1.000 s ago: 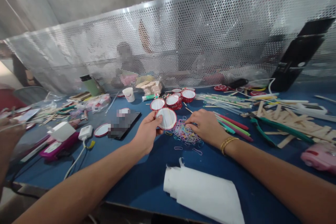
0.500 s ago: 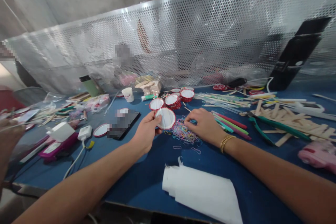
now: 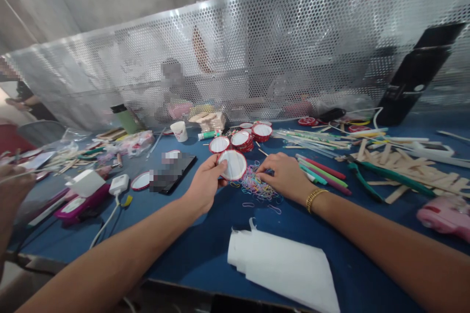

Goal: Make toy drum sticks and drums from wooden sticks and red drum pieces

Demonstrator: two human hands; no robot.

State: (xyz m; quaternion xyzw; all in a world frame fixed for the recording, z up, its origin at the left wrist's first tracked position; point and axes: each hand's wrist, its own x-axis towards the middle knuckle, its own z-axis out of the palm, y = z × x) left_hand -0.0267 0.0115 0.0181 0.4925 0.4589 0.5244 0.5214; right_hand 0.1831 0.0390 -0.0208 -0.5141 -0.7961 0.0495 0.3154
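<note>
Between its thumb and fingers my left hand [image 3: 207, 179] holds a round white disc with a red rim [image 3: 235, 165], tilted toward me. My right hand [image 3: 282, 173] has its fingers bent down into a heap of small coloured rubber bands [image 3: 257, 187]; its fingertips are pinched together, and any band between them is too small to make out. Two loose bands lie in front of the heap. Behind the held disc, stacks of similar red-rimmed discs [image 3: 241, 140] stand on the blue table [image 3: 205, 254]. A folded white sheet [image 3: 286, 266] lies nearest me.
Green-handled pliers [image 3: 394, 179] rest by wooden sticks [image 3: 414, 166] at right, beside coloured markers [image 3: 326, 170]. A phone [image 3: 172, 173], a white charger [image 3: 118, 185] and a paper cup [image 3: 178, 132] sit left. Another person's hand [image 3: 14, 186] shows at far left. A perforated metal panel [image 3: 227, 58] runs behind.
My right fingertips have shifted slightly left within the rubber band heap. My left hand keeps hold of the disc, nearly still.
</note>
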